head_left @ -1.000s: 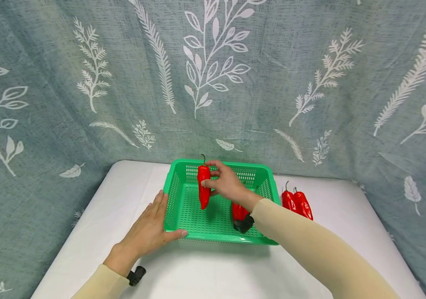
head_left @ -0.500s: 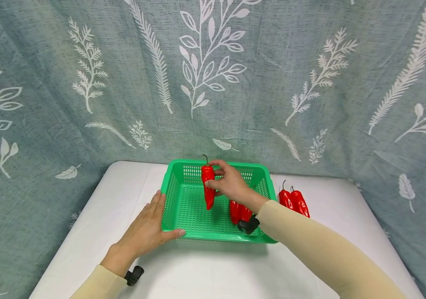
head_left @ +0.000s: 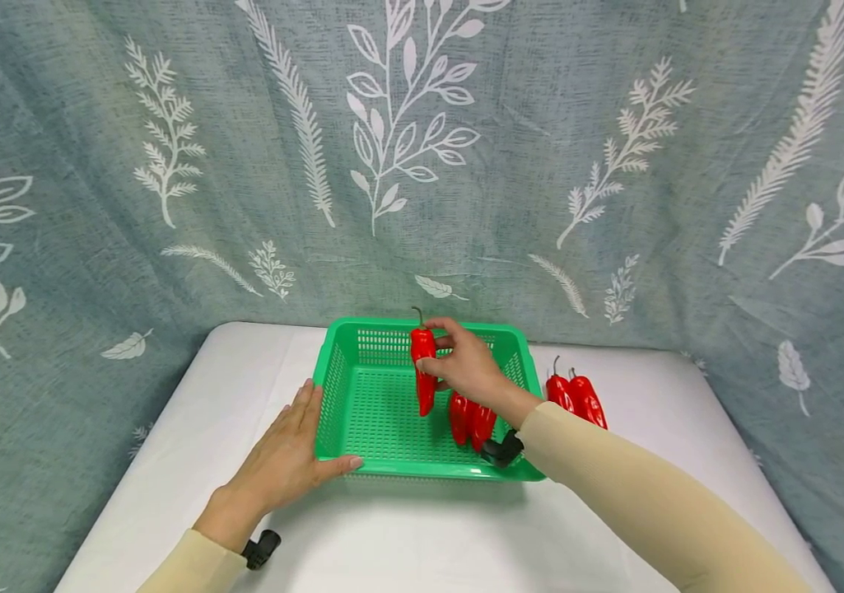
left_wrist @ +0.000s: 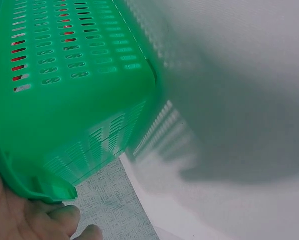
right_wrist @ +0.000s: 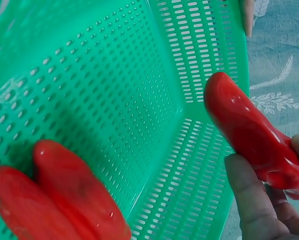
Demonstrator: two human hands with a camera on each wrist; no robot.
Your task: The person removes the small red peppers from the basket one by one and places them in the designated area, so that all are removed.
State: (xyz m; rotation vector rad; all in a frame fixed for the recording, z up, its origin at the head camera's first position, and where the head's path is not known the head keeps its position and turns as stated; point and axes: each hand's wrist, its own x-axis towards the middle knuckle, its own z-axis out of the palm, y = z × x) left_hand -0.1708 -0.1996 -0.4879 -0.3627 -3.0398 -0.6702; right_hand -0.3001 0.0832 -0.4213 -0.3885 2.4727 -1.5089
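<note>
So we've got the right hand (head_left: 466,366) pinching one red pepper (head_left: 426,397) between thumb and fingers, stem up and tip down, hanging over the middle of the green basket (head_left: 422,470). Our left hand (head_left: 281,461) isn't gripping anything as far as we can see: fingers straight along the basket's left side, thumb spread out onto the front rim. Inside, toward the right end, we can spot two more peppers (head_left: 460,418) lying side by side. Another pair (head_left: 588,401) sits just outside the basket, on the white table (head_left: 422,535).
</note>
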